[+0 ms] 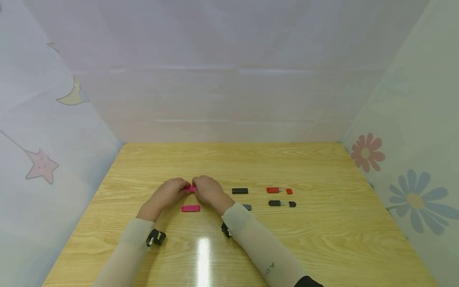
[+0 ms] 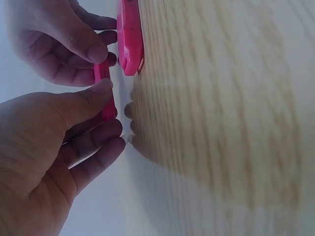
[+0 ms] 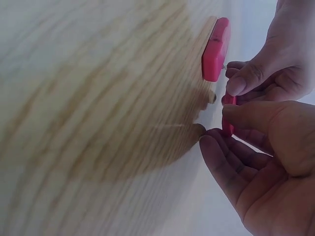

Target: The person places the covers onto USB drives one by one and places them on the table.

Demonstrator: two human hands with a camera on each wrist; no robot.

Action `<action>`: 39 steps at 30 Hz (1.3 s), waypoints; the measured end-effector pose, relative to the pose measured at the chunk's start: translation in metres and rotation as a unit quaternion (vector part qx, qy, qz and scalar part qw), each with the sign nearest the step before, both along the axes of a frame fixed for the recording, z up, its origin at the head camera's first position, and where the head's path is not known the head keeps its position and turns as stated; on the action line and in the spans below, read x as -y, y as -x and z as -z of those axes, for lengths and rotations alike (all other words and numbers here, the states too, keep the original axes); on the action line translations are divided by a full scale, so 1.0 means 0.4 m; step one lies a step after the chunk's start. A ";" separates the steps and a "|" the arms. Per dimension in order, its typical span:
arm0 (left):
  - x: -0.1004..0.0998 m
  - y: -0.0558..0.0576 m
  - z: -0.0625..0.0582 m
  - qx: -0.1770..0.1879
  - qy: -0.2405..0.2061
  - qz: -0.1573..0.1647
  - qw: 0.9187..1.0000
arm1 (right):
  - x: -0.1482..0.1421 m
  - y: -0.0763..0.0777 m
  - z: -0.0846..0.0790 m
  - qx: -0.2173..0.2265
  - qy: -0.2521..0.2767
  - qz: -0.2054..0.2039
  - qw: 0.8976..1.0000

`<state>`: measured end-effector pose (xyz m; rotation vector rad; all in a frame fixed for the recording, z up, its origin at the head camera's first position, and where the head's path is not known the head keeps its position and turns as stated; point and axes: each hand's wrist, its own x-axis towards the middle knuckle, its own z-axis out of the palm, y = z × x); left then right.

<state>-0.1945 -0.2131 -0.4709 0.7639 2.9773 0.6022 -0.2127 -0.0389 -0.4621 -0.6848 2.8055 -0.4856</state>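
Note:
Both hands meet over a small pink USB stick point(image 1: 191, 189) held above the wooden table. My left hand point(image 1: 170, 194) pinches its left end between thumb and fingers. The other end is pinched by my right hand point(image 1: 209, 190). In the left wrist view the pink USB stick point(image 2: 108, 109) shows between the thumbs; fingers cover much of it, so whether its cap is on cannot be told. A second pink USB stick point(image 1: 191, 208) lies on the table just nearer than the hands, untouched, and appears closed.
Right of the hands lie a black USB stick point(image 1: 240, 191) and a grey one point(image 1: 247, 207) partly hidden by the right forearm. Farther right are an uncapped red USB stick point(image 1: 273, 190), its red cap point(image 1: 289, 191), an uncapped black USB stick point(image 1: 274, 203) and its black cap point(image 1: 292, 204).

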 end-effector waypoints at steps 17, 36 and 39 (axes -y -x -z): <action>0.006 0.015 0.009 -0.008 0.009 0.003 1.000 | 0.013 0.002 -0.004 0.005 -0.019 0.010 1.000; 0.009 0.015 0.012 0.015 0.023 -0.010 1.000 | 0.017 0.003 0.004 0.022 -0.030 0.019 0.999; 0.010 0.015 0.012 0.017 0.023 -0.007 1.000 | 0.017 0.004 0.007 0.027 -0.027 0.021 0.999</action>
